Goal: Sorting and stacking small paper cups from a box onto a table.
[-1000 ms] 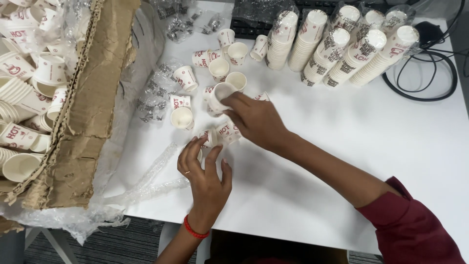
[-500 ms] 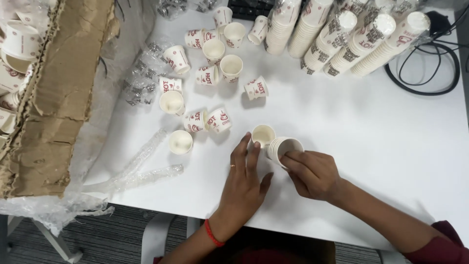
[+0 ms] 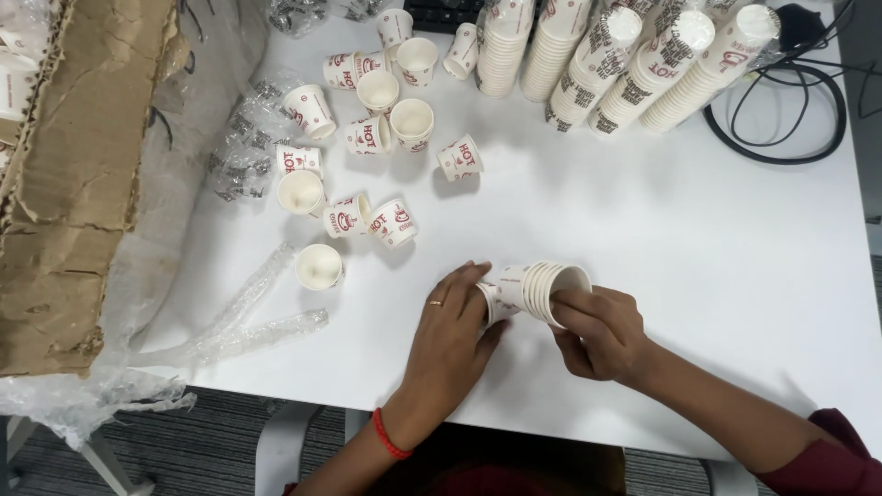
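Observation:
A short nested stack of small white paper cups with red print (image 3: 531,287) lies on its side near the front edge of the white table (image 3: 698,266). My left hand (image 3: 452,332), with a ring and a red wristband, grips the stack's bottom end. My right hand (image 3: 599,329) holds its open rim end. Several loose cups of the same kind (image 3: 369,138) lie scattered further back on the table, some upright, some tipped over; one upright cup (image 3: 319,265) stands nearest my left hand.
Tall stacks of paper cups (image 3: 606,55) lean at the back. A torn cardboard box (image 3: 64,174) with crumpled plastic wrap (image 3: 230,321) fills the left side. A black cable loop (image 3: 781,119) lies back right. A dark keyboard edge (image 3: 441,11) is at the top.
Both hands drew back from the scattered cups toward the front edge. The two cups held half a second ago are now part of a nested stack between both hands.

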